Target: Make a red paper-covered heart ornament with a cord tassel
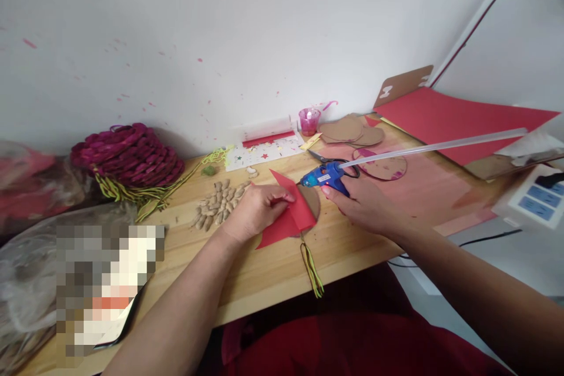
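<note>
My left hand [264, 207] pinches a sheet of red paper [282, 232] and folds part of it back over a round cardboard disc [312, 200]. A green-yellow yarn tassel [312, 270] hangs from the disc toward the table's front edge. Wrapped round the handle of a blue hot glue gun [324, 176] is my right hand [368, 205]. The gun's nozzle points left, at the fold between paper and disc. From its back sticks out a long clear glue stick [432, 148]. Whether glue is coming out is too small to see.
Peanuts [220, 202] lie left of my left hand, with maroon braided bundles [127, 155] behind. Scissors [350, 169] rest beyond the glue gun. Cardboard discs [348, 129], a pink cup [309, 121] and a large red sheet [453, 117] sit farther back. A power strip [531, 200] stands right.
</note>
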`<state>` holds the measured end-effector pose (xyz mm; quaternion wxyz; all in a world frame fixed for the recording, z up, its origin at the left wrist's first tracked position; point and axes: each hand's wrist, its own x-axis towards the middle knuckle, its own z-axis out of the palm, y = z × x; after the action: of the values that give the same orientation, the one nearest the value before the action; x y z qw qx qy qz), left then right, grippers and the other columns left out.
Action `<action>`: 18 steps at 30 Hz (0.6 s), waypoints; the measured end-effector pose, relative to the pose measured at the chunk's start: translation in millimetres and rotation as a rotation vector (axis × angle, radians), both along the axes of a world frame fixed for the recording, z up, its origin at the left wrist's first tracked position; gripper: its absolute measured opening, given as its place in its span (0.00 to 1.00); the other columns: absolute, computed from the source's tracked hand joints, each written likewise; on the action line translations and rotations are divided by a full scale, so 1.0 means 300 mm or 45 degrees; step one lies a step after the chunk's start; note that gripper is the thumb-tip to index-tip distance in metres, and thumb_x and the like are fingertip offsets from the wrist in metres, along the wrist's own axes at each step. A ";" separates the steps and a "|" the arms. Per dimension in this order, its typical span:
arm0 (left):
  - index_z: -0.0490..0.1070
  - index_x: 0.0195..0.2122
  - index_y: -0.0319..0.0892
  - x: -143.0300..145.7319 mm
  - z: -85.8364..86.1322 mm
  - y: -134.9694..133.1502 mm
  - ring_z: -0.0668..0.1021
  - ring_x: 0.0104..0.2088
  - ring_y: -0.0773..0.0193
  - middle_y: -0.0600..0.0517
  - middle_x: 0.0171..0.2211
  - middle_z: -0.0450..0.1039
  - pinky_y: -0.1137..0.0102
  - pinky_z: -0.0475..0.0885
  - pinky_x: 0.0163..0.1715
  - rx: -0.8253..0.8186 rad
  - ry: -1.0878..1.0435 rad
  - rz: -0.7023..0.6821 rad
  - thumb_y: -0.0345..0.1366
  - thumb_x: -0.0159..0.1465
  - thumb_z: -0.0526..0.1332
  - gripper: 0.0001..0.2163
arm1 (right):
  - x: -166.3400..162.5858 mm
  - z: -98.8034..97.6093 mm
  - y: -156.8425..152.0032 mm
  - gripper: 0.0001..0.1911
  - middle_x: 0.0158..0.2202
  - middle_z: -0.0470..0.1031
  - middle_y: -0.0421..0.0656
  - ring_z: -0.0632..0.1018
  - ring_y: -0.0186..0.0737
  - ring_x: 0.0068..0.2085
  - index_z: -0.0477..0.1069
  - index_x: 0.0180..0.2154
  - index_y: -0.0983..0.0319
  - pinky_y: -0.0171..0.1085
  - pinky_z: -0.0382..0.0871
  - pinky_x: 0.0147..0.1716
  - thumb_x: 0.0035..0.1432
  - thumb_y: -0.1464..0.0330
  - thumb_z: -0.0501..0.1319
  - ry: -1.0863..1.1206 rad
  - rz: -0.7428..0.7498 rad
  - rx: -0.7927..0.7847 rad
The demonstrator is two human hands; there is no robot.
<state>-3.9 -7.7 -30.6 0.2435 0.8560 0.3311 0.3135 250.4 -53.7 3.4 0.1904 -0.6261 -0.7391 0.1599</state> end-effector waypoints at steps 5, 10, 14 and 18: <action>0.80 0.37 0.43 -0.001 0.003 0.000 0.83 0.31 0.66 0.54 0.34 0.83 0.73 0.76 0.37 -0.035 0.006 -0.002 0.25 0.63 0.61 0.09 | -0.011 0.012 -0.001 0.15 0.38 0.76 0.50 0.75 0.49 0.39 0.64 0.31 0.59 0.41 0.64 0.36 0.67 0.58 0.52 -0.040 -0.016 -0.023; 0.80 0.37 0.44 -0.001 0.006 0.000 0.83 0.33 0.66 0.54 0.35 0.83 0.72 0.77 0.39 -0.050 0.000 -0.006 0.26 0.63 0.60 0.09 | -0.012 0.032 -0.009 0.16 0.33 0.75 0.48 0.75 0.48 0.37 0.65 0.30 0.59 0.40 0.62 0.33 0.68 0.57 0.51 -0.071 -0.017 -0.054; 0.80 0.37 0.44 0.000 0.010 -0.002 0.83 0.33 0.65 0.54 0.35 0.83 0.71 0.77 0.40 -0.076 0.020 0.010 0.27 0.63 0.60 0.09 | -0.009 0.039 -0.013 0.17 0.32 0.75 0.48 0.74 0.46 0.34 0.64 0.29 0.59 0.41 0.61 0.32 0.67 0.57 0.51 -0.070 -0.004 -0.049; 0.80 0.37 0.44 0.000 0.013 -0.003 0.83 0.34 0.64 0.53 0.36 0.83 0.71 0.77 0.39 -0.093 0.029 0.014 0.27 0.64 0.60 0.09 | -0.004 0.039 -0.016 0.16 0.34 0.75 0.49 0.73 0.46 0.34 0.64 0.30 0.59 0.41 0.61 0.32 0.68 0.58 0.50 -0.090 0.009 -0.041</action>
<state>-3.8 -8.8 -26.6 0.2690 0.8482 0.3499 0.2930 249.3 -58.4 15.2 0.1536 -0.6316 -0.7449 0.1501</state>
